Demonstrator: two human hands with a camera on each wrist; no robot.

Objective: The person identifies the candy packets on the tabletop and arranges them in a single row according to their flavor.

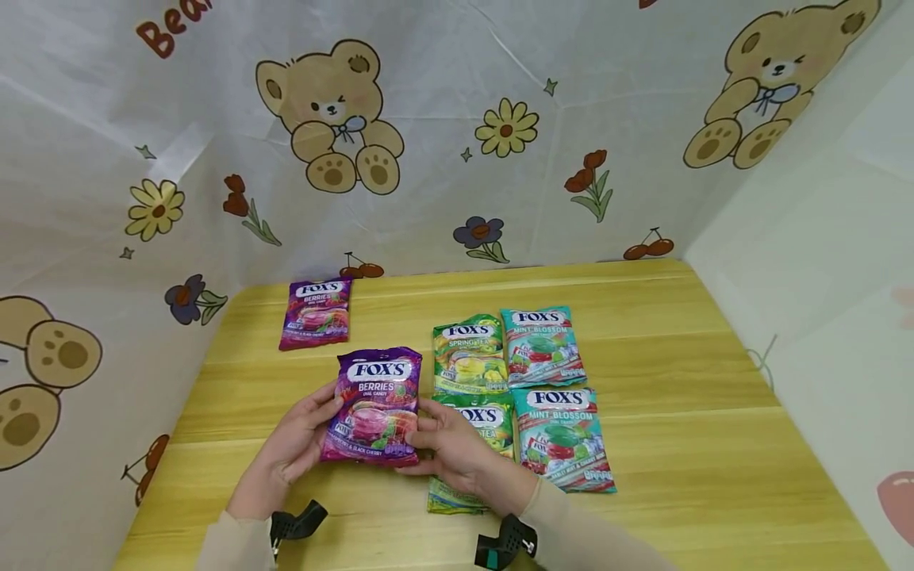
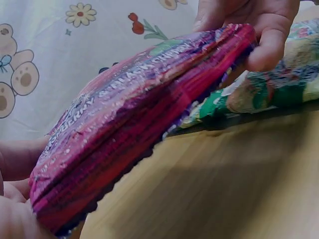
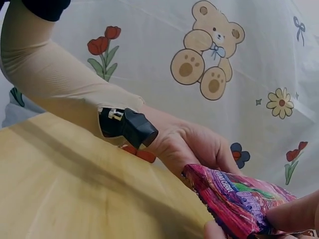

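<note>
A purple bag of Fox's berries candy (image 1: 378, 408) is held up off the table between both hands, its printed front facing the head camera. My left hand (image 1: 296, 432) grips its left edge, thumb on the front. At the lower right edge my right hand (image 1: 457, 452) pinches the bag, thumb over the front and fingers behind. The left wrist view shows the bag's bottom seam (image 2: 144, 134) raised above the wood. Partly hidden behind the right hand lies a green spring tea candy bag (image 1: 493, 416).
Another purple berries bag (image 1: 316, 313) lies at the table's back left. Right of centre are a second green spring tea bag (image 1: 470, 357) and two teal mint blossom bags, one farther back (image 1: 543, 349) and one nearer (image 1: 564, 444). Bear-printed cloth (image 1: 428, 79) walls the wooden table (image 1: 685, 412).
</note>
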